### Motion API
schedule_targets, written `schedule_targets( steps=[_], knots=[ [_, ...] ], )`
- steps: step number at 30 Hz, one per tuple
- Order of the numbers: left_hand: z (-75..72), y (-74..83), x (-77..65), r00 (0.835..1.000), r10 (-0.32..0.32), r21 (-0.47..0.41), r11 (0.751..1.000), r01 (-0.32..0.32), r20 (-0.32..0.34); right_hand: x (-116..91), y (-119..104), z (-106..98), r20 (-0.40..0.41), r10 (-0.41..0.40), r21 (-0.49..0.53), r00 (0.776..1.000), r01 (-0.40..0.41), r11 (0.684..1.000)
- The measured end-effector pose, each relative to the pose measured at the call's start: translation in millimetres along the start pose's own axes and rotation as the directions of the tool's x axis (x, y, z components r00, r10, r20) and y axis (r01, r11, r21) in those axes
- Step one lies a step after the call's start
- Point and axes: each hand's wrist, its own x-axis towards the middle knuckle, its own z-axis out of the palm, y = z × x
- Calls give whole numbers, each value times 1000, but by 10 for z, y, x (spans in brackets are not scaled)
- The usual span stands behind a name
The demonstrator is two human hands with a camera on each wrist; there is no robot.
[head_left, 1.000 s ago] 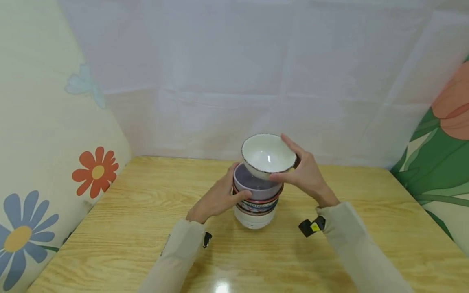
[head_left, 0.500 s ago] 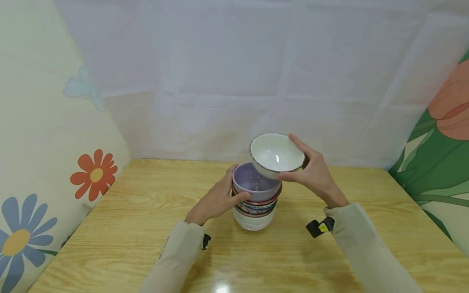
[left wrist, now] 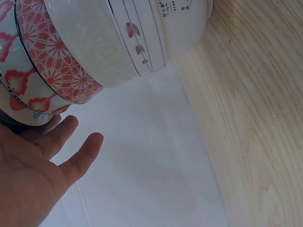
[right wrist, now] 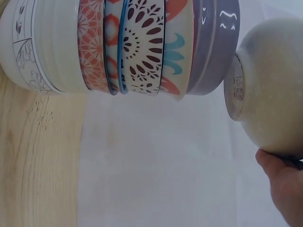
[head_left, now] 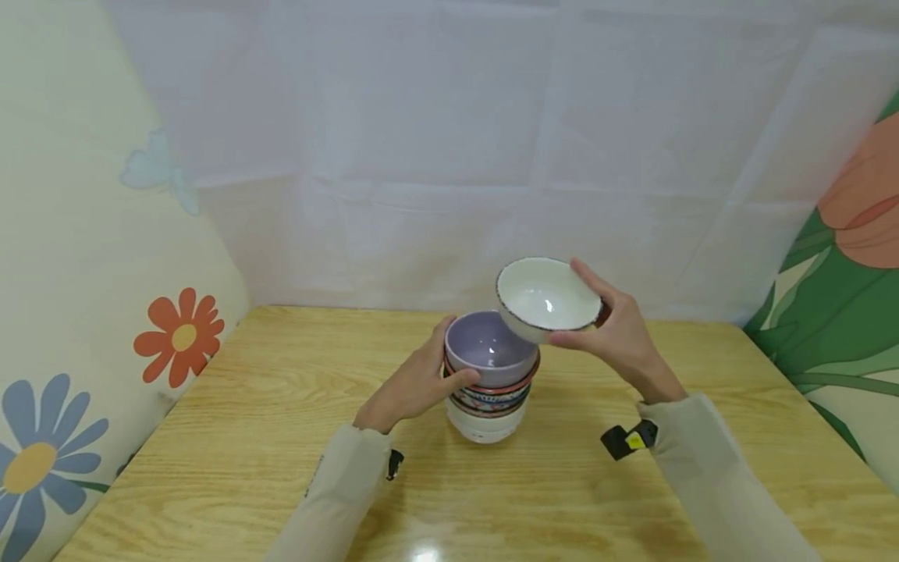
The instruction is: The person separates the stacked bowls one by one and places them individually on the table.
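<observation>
Here, in the head view, the right hand [head_left: 621, 336] clasps a white bowl [head_left: 546, 297] by its dark-edged rim, above and right of the lavender bowl [head_left: 477, 347] topping a stack of bowls [head_left: 488, 421] on the wooden surface [head_left: 281, 390], while the left hand [head_left: 410, 382] grips that lavender bowl's side. The left wrist view catches spread fingers [left wrist: 85, 158] beside red-patterned bowls [left wrist: 54, 56]. From the right wrist, the white bowl's foot appears just beside the lavender bowl, contact between them unclear.

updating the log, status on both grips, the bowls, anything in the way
Left grip holds lavender bowl atop bowl stack. Right grip holds dark-rimmed white bowl near lavender rim, contact unclear. No obstruction visible.
</observation>
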Motion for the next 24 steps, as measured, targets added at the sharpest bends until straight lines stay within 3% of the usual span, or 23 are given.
schedule_targets(
  steps=[24],
  knots=[
    [-2, 12, -8, 1000, 11, -6, 1000, -11, -2, -203, 224, -171, -87, 3, -26, 996, -6, 1000]
  ],
)
